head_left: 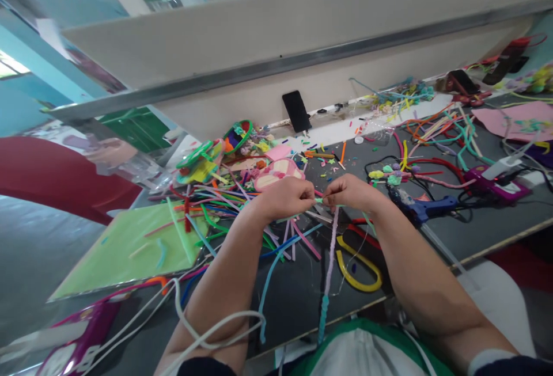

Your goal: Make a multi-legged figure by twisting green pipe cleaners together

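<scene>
My left hand (288, 196) and my right hand (351, 193) meet above the middle of the desk, both with fingertips pinched. Between them runs a short light green pipe cleaner (318, 200), gripped from both sides; its ends are partly hidden by my fingers. Just below my right hand hangs a lavender fuzzy stem (332, 243) that turns teal toward the desk's front edge. I cannot tell whether it is joined to the green piece. Under my right forearm lie scissors with a yellow handle (359, 285). Many loose pipe cleaners (276, 246) spread under my left wrist.
A blue glue gun (432, 209) lies right of my right arm, near a purple power strip (496, 186) with cables. A black phone (296, 110) leans against the partition (242, 108). Left are a green sheet (125, 249) and a white cable (207, 335) across my left forearm.
</scene>
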A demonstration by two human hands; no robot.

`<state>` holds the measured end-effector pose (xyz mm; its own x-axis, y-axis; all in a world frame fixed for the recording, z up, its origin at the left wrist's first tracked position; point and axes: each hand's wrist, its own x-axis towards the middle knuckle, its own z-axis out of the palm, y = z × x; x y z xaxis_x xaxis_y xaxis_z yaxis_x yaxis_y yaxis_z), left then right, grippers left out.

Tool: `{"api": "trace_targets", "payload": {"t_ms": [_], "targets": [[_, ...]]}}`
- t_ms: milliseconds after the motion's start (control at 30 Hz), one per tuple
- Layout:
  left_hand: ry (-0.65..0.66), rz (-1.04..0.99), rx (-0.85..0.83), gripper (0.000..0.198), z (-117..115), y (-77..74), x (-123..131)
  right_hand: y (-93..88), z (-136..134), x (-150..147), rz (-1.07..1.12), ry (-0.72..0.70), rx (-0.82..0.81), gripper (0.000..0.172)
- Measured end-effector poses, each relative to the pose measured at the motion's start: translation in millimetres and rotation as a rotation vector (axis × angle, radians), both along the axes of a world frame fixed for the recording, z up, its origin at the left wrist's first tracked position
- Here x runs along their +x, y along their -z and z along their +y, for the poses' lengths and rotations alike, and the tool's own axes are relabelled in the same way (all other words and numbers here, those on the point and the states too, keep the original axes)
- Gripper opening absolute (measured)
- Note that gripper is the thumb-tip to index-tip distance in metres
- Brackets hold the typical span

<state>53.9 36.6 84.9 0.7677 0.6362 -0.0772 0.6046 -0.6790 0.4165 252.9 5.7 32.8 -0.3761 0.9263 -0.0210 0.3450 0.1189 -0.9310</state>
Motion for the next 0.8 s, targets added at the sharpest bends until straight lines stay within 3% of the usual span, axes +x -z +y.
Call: {"api": "trace_targets", "payload": {"t_ms": [133, 500, 567, 700, 800], "targets": [[0.028, 0.090, 0.212, 0.015, -7.9, 2.0, 2.9, -2.3, 0.0, 0.9, 0.027, 0.004, -0.037, 0.018], [0.037, 0.141, 0.198, 0.019, -4.2, 11.4, 6.8, -2.7, 1.2, 7.2, 0.095, 0.008, -0.047, 0.016], [0.047, 0.089, 0.080, 0.019, -2.9, 9.5, 5.2, -2.7, 1.6, 8.0, 0.079, 0.013, -0.041, 0.017], [0.001, -0.051, -0.398, 0.023, 2.5, 5.3, -1.0, -3.4, 1.9, 8.4, 0.086, 0.007, -0.031, 0.017], [-0.013, -0.168, -0.624, 0.030, 7.9, 7.7, -3.9, -5.1, 0.9, 8.4, 0.149, 0.013, -0.060, 0.018]]}}
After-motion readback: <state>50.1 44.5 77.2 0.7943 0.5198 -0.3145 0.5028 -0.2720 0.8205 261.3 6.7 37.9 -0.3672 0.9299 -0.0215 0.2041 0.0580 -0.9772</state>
